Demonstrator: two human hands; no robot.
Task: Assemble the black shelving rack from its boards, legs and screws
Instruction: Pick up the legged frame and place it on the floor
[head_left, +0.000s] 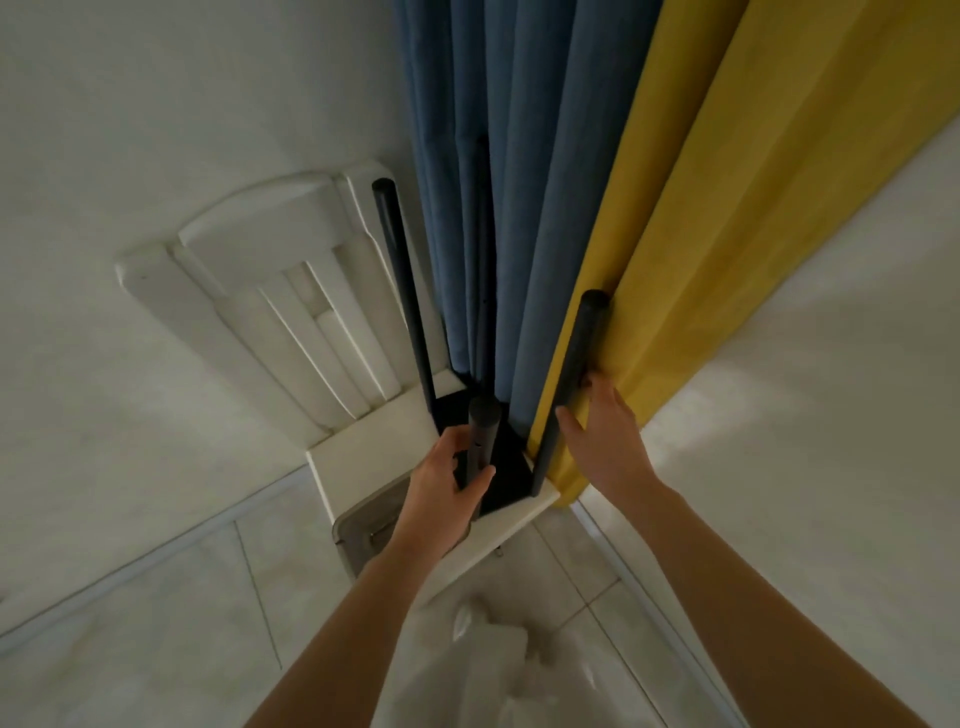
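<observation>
left hand grips one black leg, right hand rests loosely curled beside another leg.

A white chair carries the black board flat on its seat.
</observation>
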